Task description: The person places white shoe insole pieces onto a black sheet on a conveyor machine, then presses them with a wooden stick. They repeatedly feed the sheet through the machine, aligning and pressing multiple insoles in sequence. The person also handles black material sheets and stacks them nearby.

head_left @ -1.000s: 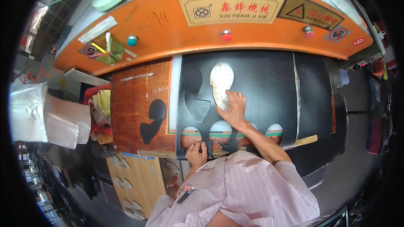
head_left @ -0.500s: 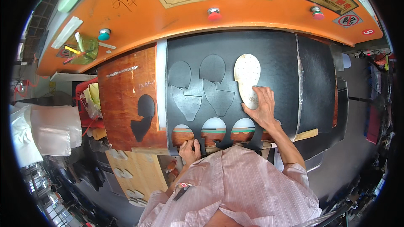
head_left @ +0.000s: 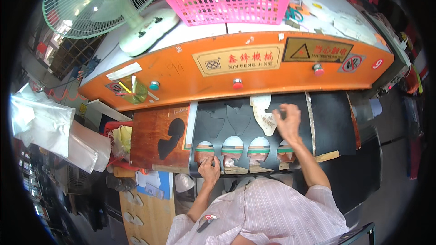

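Two cut outlines [head_left: 239, 121]: they are seen in the black sheet [head_left: 306, 128], to the left of the right grip [head_left: 289, 120]; one second ago only one was seen.

White template [head_left: 262, 114]: it is found just left of the right grip, flat on the sheet; since one second ago it has been moved one place to the right. Its far end is hidden by the orange beam [head_left: 272, 80].

Right grip: the fingers are spread and bent. Half a second ago the template was touched by them; now a small gap seems to be left, though a light contact of the thumb cannot be excluded.

Left grip [head_left: 209, 171]: it is rested at the near edge of the sheet, fingers bent; whether the edge is pinched cannot be told.

Half-round openings [head_left: 259, 141]: they are lined up to the right of the left grip.

Loose black pieces [head_left: 176, 127]: they are left unmoved on the brown worktop [head_left: 147, 141], forward and left of the left grip.

Third place: judged from this, the template seems to be positioned and released.
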A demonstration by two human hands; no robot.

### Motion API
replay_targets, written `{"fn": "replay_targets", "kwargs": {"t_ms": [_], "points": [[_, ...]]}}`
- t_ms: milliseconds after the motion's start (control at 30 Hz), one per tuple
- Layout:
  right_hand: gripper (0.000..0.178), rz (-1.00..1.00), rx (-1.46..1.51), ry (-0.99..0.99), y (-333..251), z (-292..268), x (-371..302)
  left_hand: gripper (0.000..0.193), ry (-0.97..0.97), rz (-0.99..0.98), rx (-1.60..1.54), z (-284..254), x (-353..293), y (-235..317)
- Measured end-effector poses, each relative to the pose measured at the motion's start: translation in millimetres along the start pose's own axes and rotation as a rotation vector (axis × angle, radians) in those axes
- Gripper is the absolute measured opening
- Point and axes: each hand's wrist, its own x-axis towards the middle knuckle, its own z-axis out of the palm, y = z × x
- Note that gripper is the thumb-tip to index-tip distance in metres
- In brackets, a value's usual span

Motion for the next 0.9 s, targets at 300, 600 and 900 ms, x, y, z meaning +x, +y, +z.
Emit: {"fn": "replay_targets", "kwargs": {"t_ms": [300, 600, 900], "points": [[0.02, -0.038, 0.007, 0.095, 45, -41, 144, 0.032, -0.132, -0.079, 0.07, 53, 119, 23], [0.03, -0.102, -0.072, -0.238, 65, -25, 9, 0.041, -0.142, -0.163, 0.08, 72, 165, 44], [0.034, -0.099, -0.109, -0.22, 44, 13, -31, 0.043, -0.146, -0.11, 0.03, 69, 163, 34]]}}
